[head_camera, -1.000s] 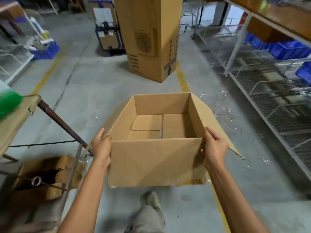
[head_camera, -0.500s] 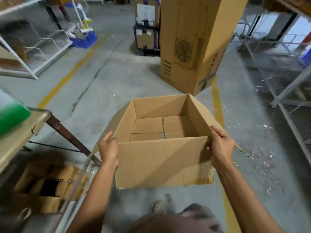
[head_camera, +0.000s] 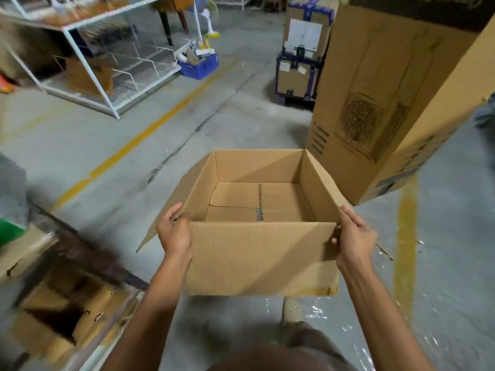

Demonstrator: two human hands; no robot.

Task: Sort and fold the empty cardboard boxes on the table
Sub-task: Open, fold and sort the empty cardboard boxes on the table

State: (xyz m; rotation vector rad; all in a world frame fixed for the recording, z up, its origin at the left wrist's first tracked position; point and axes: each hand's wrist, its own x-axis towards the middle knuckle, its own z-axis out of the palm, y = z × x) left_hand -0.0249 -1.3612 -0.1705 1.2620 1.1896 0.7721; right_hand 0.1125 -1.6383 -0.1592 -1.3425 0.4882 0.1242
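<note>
- The box [head_camera: 261,258] is held in the air in front of the person, over the floor [head_camera: 107,145] and off the table [head_camera: 24,253], which shows at the left edge.
- Its open top faces up. Its long axis runs left to right across the view, with the near wall square to the person.
- The left hand [head_camera: 174,234] grips the near left corner, with its fingers curled over the rim.
- The right hand [head_camera: 355,236] grips the near right corner. Its thumb lies on the near wall and its fingers wrap round the side.
- The box is plain brown corrugated card with fine vertical ribbing on the near wall. The two side flaps splay outward and down.
- Inside, the bottom flaps lie flat and closed, and a dark strip runs front to back along the middle seam.
- A tall box [head_camera: 388,103] of the same brown card stands on the floor behind and to the right, printed with dark marks.
- The floor is grey concrete, cracked, with yellow lines [head_camera: 150,135] painted across it. Shiny plastic film [head_camera: 401,330] lies crumpled at the right.
- A white wire rack [head_camera: 117,62] stands at the far left, with a blue crate [head_camera: 199,66] beside its end.
- Strapped cartons [head_camera: 300,73] are stacked behind the tall box.
- Under the table's edge lies another carton [head_camera: 67,317], blurred.
</note>
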